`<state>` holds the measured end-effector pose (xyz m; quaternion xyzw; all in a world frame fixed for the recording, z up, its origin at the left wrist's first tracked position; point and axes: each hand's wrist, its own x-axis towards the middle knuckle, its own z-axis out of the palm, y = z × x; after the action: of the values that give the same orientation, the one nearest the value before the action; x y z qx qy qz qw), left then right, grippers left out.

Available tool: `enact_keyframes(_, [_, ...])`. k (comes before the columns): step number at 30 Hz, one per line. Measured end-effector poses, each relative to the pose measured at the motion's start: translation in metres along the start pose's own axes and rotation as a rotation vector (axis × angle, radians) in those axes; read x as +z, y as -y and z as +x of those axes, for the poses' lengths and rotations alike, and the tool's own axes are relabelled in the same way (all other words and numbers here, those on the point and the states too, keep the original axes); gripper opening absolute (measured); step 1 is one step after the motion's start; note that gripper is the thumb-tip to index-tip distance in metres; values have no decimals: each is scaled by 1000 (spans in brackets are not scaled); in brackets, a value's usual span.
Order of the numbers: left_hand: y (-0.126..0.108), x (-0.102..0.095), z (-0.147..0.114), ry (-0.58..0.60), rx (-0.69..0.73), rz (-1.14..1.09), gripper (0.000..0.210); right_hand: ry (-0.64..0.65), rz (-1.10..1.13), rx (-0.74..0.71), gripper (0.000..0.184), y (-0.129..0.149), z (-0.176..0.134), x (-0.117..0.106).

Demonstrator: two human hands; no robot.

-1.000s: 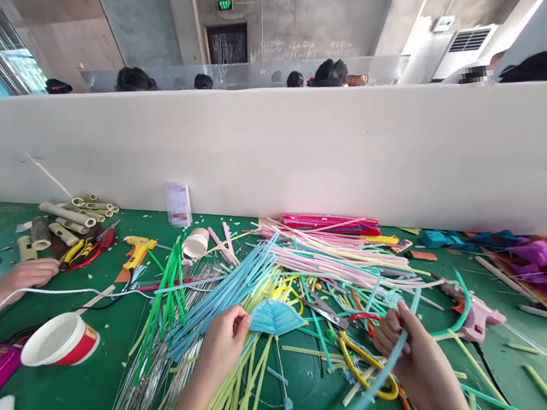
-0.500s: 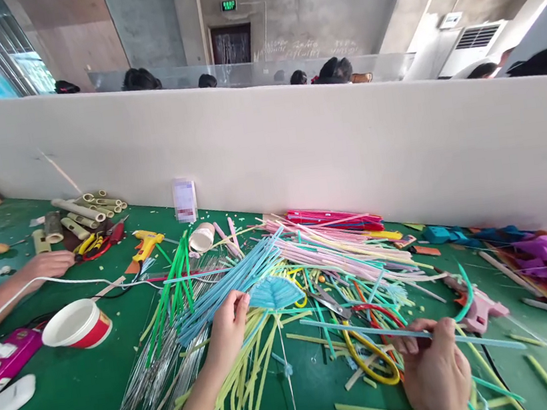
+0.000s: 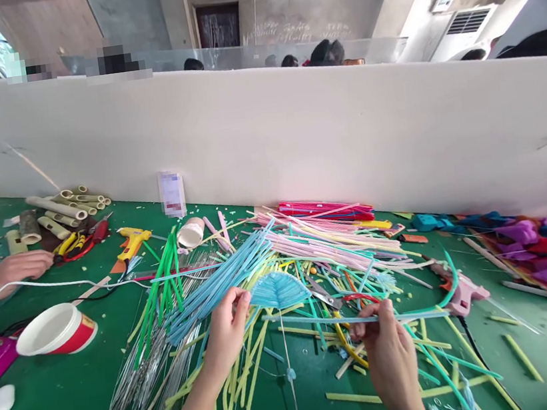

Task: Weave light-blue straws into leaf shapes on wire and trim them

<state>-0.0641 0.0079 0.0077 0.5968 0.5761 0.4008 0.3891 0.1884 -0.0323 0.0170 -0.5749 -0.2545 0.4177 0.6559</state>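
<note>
My left hand [image 3: 230, 315] pinches the left tip of a blue fan-shaped leaf [image 3: 278, 290] made of fuzzy stems. A thin wire stem [image 3: 286, 344] runs straight down from the leaf, with a small blue tuft partway along it. My right hand [image 3: 388, 351] is closed on a light blue pipe cleaner [image 3: 318, 318], held nearly level. Its left end lies just under the leaf, close to the wire; I cannot tell whether they touch. Behind my left hand lies a pile of blue pipe cleaners [image 3: 223, 279]. Scissors [image 3: 326, 295] rest beyond my right hand.
Yellow-green stems [image 3: 245, 370], pink stems [image 3: 329, 245] and bare wires [image 3: 137, 357] cover the green table. A paper cup [image 3: 58, 331], a yellow glue gun [image 3: 132, 242] and another person's hand [image 3: 24, 266] are at left. A pink glue gun [image 3: 464, 293] lies at right.
My right hand has moved left and brought the pipe cleaner's left end in under the leaf. My left hand keeps its pinch on the leaf. The view has shifted slightly.
</note>
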Motion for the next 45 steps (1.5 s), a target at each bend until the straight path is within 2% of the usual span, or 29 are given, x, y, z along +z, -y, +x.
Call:
enact_keyframes(4, [0, 5, 0, -25, 163, 274, 30, 152, -103, 126, 48, -5, -3, 9])
enact_keyframes(7, [-1, 2, 0, -72, 291, 427, 24, 188, -158, 168, 52, -9, 0, 10])
enact_keyframes(10, [-4, -8, -4, 23, 345, 507, 17, 201, -170, 208, 53, -11, 5, 6])
enact_keyframes(13, [-2, -14, -10, 122, 333, 677, 7, 218, -177, 232, 52, -12, 8, 2])
enact_keyframes(16, [3, -13, -14, 128, 343, 790, 8, 211, -192, 240, 54, -12, 11, 0])
enact_keyframes(21, [0, -10, -15, 93, 384, 758, 17, 232, -219, 257, 56, -13, 14, -1])
enact_keyframes(25, [-10, -14, -14, 152, 379, 602, 17, 259, -295, 227, 57, -15, 13, 2])
enact_keyframes(28, [-10, -13, -13, 183, 338, 478, 15, 317, -426, 145, 51, -16, 7, 6])
enact_keyframes(31, [-5, -9, -12, 159, 267, 378, 16, 404, -649, 3, 41, -18, 0, 8])
enact_keyframes(34, [-1, -5, -12, 119, 241, 326, 16, 462, -855, -245, 30, -21, -5, 8])
enact_keyframes(38, [0, -2, -15, 63, 220, 261, 15, 462, -921, -580, 20, -20, -11, 8])
enact_keyframes(45, [4, 4, -17, 12, 279, 276, 18, 518, -919, -701, 19, -12, -18, 25])
